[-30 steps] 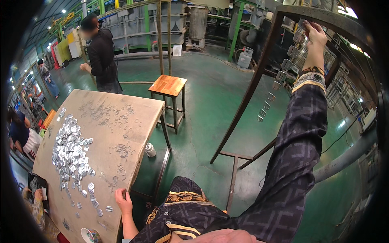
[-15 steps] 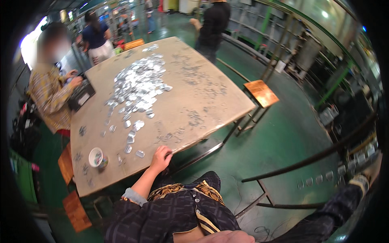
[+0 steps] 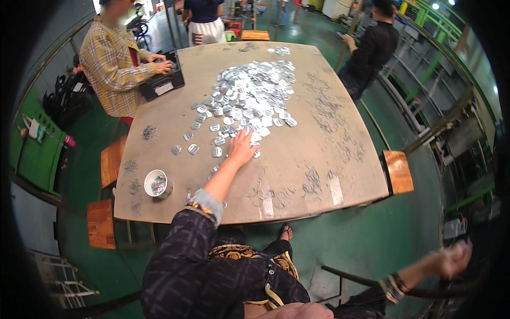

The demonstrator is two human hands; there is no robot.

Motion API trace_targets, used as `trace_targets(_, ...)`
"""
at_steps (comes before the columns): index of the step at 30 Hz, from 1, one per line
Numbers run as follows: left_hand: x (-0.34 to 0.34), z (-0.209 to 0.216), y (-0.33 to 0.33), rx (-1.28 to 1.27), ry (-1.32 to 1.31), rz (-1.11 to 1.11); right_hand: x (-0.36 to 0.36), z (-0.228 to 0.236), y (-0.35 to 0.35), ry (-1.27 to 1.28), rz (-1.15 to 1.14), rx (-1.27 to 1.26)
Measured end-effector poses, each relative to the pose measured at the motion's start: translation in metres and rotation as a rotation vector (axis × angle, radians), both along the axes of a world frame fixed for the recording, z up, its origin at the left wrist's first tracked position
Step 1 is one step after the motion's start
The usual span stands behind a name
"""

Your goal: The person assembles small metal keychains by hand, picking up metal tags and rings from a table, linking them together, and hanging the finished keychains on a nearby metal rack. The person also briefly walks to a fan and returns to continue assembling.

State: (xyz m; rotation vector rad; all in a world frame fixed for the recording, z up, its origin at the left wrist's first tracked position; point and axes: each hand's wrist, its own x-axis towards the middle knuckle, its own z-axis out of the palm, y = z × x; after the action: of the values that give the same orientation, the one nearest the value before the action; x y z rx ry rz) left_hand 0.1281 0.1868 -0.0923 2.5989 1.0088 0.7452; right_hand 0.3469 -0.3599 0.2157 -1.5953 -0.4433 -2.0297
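Observation:
My left hand [image 3: 241, 148] reaches over the table, its fingers stretched out and lying on the near edge of a heap of flat silver metal buckle plates [image 3: 255, 85]. The plates are small, rounded and slotted; several lie loose to the left of the hand, such as one plate [image 3: 193, 149] apart from the heap. Whatever lies under my palm is hidden. Out at the far right, away from the table, my right hand [image 3: 454, 259] is raised past a dark metal bar [image 3: 361, 277]. Motion smears its fingers, and I cannot make out anything in them.
The brown-topped table [image 3: 239, 204] carries scattered thin dark wire-like bits [image 3: 329, 114] and a paper cup [image 3: 158, 184] with small pieces inside. Wooden stools [image 3: 398, 171] flank it. A person in a plaid shirt [image 3: 109, 61] handles a black box [image 3: 162, 82]; another in black [image 3: 374, 45] stands beyond.
My left hand has moved from the table's near edge forward onto the plates. My right hand has shifted at the far right. The view has turned, with the table now squarer ahead.

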Motion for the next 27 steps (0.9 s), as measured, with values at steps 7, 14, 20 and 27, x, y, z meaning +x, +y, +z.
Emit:
trace_targets(7, 0.025, 0.037, 0.01, -0.325, 0.415, -0.184, 0.002, -0.266, 0.336, 1.17, 1.026, -0.894)
trace_targets(14, 0.036, 0.011, 0.17, -0.122, 0.125, 0.201, -0.058, -0.303, 0.372, 1.173, 0.804, -1.315)
trace_targets(20, 0.075, 0.011, 0.257, -0.148, 0.206, 0.395, -0.058, -0.285, 0.342, 1.317, 0.665, -1.237)
trace_targets(27, 0.064, 0.003, 0.141, 0.048, 0.222, -0.254, -0.012, -0.298, 0.435, 1.273, 0.649, -1.102)
